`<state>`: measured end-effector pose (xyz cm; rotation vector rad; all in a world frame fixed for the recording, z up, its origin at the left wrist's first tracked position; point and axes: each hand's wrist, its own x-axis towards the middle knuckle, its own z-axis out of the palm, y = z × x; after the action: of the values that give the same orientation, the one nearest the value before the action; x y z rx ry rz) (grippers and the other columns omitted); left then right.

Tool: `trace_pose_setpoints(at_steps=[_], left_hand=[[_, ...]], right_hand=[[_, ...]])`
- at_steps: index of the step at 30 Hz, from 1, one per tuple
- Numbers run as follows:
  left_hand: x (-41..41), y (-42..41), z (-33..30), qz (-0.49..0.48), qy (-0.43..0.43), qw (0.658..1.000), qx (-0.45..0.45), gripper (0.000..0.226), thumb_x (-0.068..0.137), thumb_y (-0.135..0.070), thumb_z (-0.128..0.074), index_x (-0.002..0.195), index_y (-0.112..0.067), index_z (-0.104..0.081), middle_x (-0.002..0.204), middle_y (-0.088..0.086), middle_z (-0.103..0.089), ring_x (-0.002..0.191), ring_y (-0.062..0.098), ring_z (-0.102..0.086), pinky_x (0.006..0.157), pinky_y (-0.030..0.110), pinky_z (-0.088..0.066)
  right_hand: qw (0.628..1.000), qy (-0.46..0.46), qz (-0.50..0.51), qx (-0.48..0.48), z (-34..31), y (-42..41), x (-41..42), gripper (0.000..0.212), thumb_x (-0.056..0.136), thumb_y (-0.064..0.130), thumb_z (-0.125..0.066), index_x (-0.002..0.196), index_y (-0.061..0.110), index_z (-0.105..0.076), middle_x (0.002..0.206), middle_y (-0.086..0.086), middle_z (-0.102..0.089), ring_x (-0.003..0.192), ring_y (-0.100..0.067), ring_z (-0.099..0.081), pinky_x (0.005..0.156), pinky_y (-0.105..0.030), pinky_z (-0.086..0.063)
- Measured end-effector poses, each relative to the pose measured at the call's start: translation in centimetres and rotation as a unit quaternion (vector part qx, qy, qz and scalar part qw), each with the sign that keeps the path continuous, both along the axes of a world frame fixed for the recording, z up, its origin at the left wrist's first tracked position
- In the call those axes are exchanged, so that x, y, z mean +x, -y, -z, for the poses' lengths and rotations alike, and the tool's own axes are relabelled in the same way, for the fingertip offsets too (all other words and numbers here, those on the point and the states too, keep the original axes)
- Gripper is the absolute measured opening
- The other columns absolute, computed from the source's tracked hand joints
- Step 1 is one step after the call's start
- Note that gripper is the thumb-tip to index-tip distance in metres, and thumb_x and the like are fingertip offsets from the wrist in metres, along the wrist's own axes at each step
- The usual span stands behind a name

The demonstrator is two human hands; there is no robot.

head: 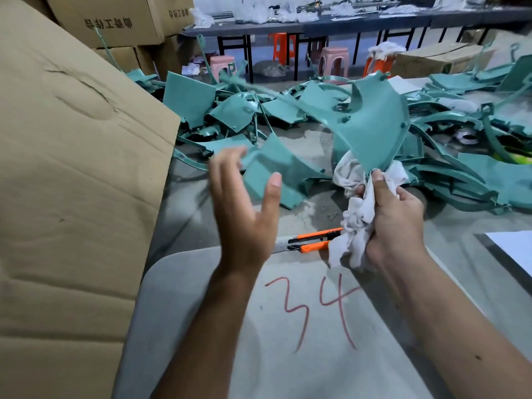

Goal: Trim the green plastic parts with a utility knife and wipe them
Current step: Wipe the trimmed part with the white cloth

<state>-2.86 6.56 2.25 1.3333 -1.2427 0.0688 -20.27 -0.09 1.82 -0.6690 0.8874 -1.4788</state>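
Workshop floor, concrete, with a big heap of green plastic parts (288,165) spread across the middle and right of the view. Grey table (302,326) in the foreground, "34" (313,309) scrawled on it in red.

Right hand (394,223) is curled tight around a bunched white rag (357,226), thumb up, and through the rag it pinches the bottom tip of one green plastic part (371,128). That part stands up and away from the hand, a curved panel with a rounded cut-out on its upper left edge and small tabs along the rim. It's held in the air above the heap, clear of the table. A long thin strip runs off its left side, motion-blurred.

Left hand (244,208) is open, palm turned inward, fingers spread and slightly blurred, holding nothing. It sits left of and lower than the held part, not touching it, with a gap between the two hands.

Utility knife (313,240), orange and black, lies flat at the far edge of the table, between the two hands and below them. Its right end is hidden behind the rag. Neither hand touches it.

Left side: large cardboard box (72,168) leaning right by the table. More stacked cartons (121,21) behind it. Far back: long dark benches (359,23), pink and orange plastic stools (334,59) under them.
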Motion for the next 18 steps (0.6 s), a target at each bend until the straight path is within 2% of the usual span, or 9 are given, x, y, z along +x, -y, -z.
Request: trace_pose_setpoints(at_steps=[2,3,5,7,9,11,13,15,18], left_hand=[[-1.7,0.4,0.6,0.116,-0.122,0.981,0.095,0.054,0.091,-0.048,-0.059,0.134,-0.017,-0.056,0.133,-0.007,-0.060,0.119,0.003,-0.057,0.094,0.022,-0.049],[-2.5,0.6,0.9,0.163,-0.169,0.965,0.120,0.056,0.089,-0.052,-0.060,0.134,-0.019,-0.057,0.132,-0.009,-0.063,0.119,0.001,-0.059,0.094,0.019,-0.049],[-3.6,0.9,1.7,0.206,-0.230,0.943,0.124,0.051,0.087,-0.053,-0.064,0.124,-0.018,-0.064,0.120,-0.005,-0.072,0.112,0.005,-0.066,0.093,0.023,-0.052],[-4.0,1.2,2.2,0.184,-0.251,0.945,0.099,0.028,0.092,-0.046,-0.065,0.094,-0.019,-0.072,0.091,-0.008,-0.076,0.085,0.004,-0.071,0.077,0.020,-0.053],[-3.5,1.4,2.2,0.154,-0.246,0.953,0.085,0.033,0.098,-0.033,-0.063,0.068,-0.021,-0.067,0.064,-0.014,-0.066,0.062,-0.002,-0.058,0.062,0.014,-0.047],[-2.6,1.6,1.9,0.172,-0.230,0.954,0.090,0.037,0.099,-0.028,-0.061,0.069,-0.008,-0.068,0.064,-0.004,-0.064,0.064,0.003,-0.055,0.065,0.019,-0.048],[-2.1,1.7,1.4,0.204,-0.201,0.954,0.091,0.044,0.098,-0.030,-0.060,0.081,0.011,-0.064,0.072,0.019,-0.065,0.073,0.012,-0.055,0.072,0.029,-0.049],[-1.6,1.9,1.2,0.224,-0.192,0.951,0.090,0.050,0.098,-0.033,-0.059,0.087,0.015,-0.062,0.076,0.019,-0.062,0.080,0.015,-0.053,0.076,0.033,-0.046],[-1.3,2.2,1.3,0.235,-0.191,0.947,0.107,0.046,0.097,-0.036,-0.059,0.081,0.007,-0.065,0.087,0.006,-0.057,0.084,0.016,-0.052,0.081,0.035,-0.044]], right_hand=[[1.000,-0.028,0.003,-0.003,0.0,-0.4,0.6,0.032,0.101,0.026,-0.068,0.072,0.014,-0.064,0.062,-0.005,-0.063,0.045,-0.019,-0.054,0.044,-0.027,-0.046],[0.999,-0.046,-0.005,-0.008,0.2,-0.8,1.0,0.033,0.099,0.027,-0.070,0.069,0.016,-0.066,0.063,-0.008,-0.062,0.047,-0.021,-0.054,0.044,-0.028,-0.048],[0.993,-0.106,-0.030,-0.042,0.9,-1.6,1.7,0.032,0.098,0.029,-0.073,0.069,0.015,-0.067,0.065,-0.014,-0.058,0.055,-0.024,-0.053,0.049,-0.035,-0.050],[0.978,-0.176,-0.066,-0.093,1.7,-2.4,2.2,0.032,0.097,0.031,-0.073,0.073,0.010,-0.067,0.063,-0.016,-0.056,0.059,-0.024,-0.050,0.053,-0.043,-0.045],[0.972,-0.189,-0.088,-0.108,1.9,-2.7,2.4,0.033,0.096,0.033,-0.072,0.082,0.002,-0.069,0.068,-0.028,-0.060,0.064,-0.023,-0.052,0.060,-0.042,-0.044],[0.974,-0.171,-0.107,-0.104,1.8,-2.7,2.4,0.038,0.095,0.033,-0.072,0.093,-0.005,-0.068,0.085,-0.046,-0.058,0.072,-0.028,-0.052,0.065,-0.047,-0.045],[0.977,-0.149,-0.123,-0.092,1.7,-2.6,2.4,0.036,0.096,0.032,-0.072,0.094,-0.004,-0.069,0.087,-0.048,-0.055,0.072,-0.034,-0.052,0.061,-0.060,-0.048],[0.977,-0.126,-0.150,-0.083,1.7,-2.4,2.0,0.031,0.098,0.030,-0.072,0.091,0.000,-0.069,0.078,-0.038,-0.057,0.061,-0.033,-0.056,0.053,-0.060,-0.052],[0.973,-0.089,-0.198,-0.077,1.5,-2.3,1.5,0.031,0.099,0.029,-0.071,0.089,0.000,-0.065,0.074,-0.029,-0.056,0.043,-0.032,-0.056,0.045,-0.057,-0.050]])
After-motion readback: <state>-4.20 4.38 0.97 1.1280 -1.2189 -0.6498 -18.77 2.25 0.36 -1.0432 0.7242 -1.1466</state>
